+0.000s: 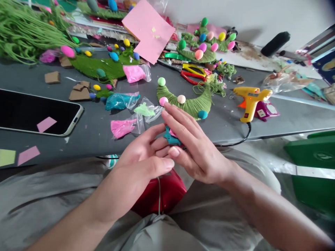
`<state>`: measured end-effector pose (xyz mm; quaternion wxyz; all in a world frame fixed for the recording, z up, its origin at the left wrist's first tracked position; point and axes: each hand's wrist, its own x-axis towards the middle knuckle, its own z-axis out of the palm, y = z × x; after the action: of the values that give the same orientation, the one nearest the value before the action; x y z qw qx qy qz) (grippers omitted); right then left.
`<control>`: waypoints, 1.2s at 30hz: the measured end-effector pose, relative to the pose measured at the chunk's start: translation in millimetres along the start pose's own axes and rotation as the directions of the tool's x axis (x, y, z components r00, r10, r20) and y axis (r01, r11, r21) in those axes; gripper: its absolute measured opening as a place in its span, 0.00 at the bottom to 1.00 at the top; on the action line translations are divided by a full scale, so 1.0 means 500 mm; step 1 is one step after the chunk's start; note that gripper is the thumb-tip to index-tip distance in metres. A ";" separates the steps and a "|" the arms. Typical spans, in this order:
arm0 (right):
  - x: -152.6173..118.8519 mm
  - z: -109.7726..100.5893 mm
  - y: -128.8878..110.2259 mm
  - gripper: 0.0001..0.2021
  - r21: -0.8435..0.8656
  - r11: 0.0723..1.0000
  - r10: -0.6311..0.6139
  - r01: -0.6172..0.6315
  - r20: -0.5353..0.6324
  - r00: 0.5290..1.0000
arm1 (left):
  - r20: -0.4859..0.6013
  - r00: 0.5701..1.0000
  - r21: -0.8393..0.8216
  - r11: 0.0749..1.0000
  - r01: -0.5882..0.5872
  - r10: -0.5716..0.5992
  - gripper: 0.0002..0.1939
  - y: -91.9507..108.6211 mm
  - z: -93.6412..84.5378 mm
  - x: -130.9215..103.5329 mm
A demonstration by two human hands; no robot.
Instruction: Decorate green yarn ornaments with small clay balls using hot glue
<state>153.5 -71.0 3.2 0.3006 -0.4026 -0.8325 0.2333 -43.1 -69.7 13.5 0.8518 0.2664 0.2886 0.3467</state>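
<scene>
Both hands hold blue-and-pink clay above the wearer's lap.

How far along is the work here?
Done: four balls sit on the nearest green crescent. In hand: an uneven teal-and-pink lump lies between the left hand and right hand. Apparently left: rounding that lump; pink material, teal material and light-green material also lie nearby.
</scene>
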 end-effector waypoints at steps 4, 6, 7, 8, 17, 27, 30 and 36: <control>-0.013 -0.032 -0.008 0.33 0.205 0.976 0.053 -0.067 0.074 0.996 | -0.046 0.998 0.047 0.998 -0.042 0.044 0.21 0.000 -0.012 -0.001; -0.019 -0.047 -0.010 0.35 0.340 0.926 0.147 -0.163 0.071 0.987 | -0.052 0.998 0.111 0.993 -0.040 0.046 0.22 -0.002 -0.018 -0.004; -0.021 -0.051 -0.010 0.35 0.383 0.898 0.200 -0.215 0.079 0.977 | -0.054 0.998 0.150 0.988 -0.034 0.042 0.23 -0.003 -0.020 -0.006; -0.022 -0.053 -0.009 0.34 0.406 0.878 0.238 -0.255 0.091 0.967 | -0.056 0.998 0.186 0.982 -0.026 0.037 0.24 -0.004 -0.021 -0.008; -0.022 -0.031 -0.009 0.14 0.212 0.936 0.287 -0.282 0.006 0.958 | -0.103 0.994 0.398 0.917 0.008 0.036 0.35 -0.019 -0.036 -0.020; -0.032 -0.027 -0.026 0.11 -0.082 0.983 -0.176 0.164 -0.178 0.968 | -0.152 0.985 0.109 0.989 0.096 -0.079 0.27 0.014 -0.036 -0.020; -0.035 -0.036 -0.026 0.16 0.027 0.992 -0.113 0.123 -0.241 0.964 | -0.099 0.994 0.079 0.995 0.059 -0.052 0.29 0.010 -0.043 -0.024; -0.042 -0.043 -0.030 0.16 0.186 0.955 0.290 -0.230 -0.437 0.852 | -0.063 0.993 0.119 0.987 0.107 -0.100 0.36 0.016 -0.035 -0.016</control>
<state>170.8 -93.2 21.3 0.4794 -0.5353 -0.6589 0.2225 -63.2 -66.5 9.1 0.8422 0.2928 0.3469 0.2909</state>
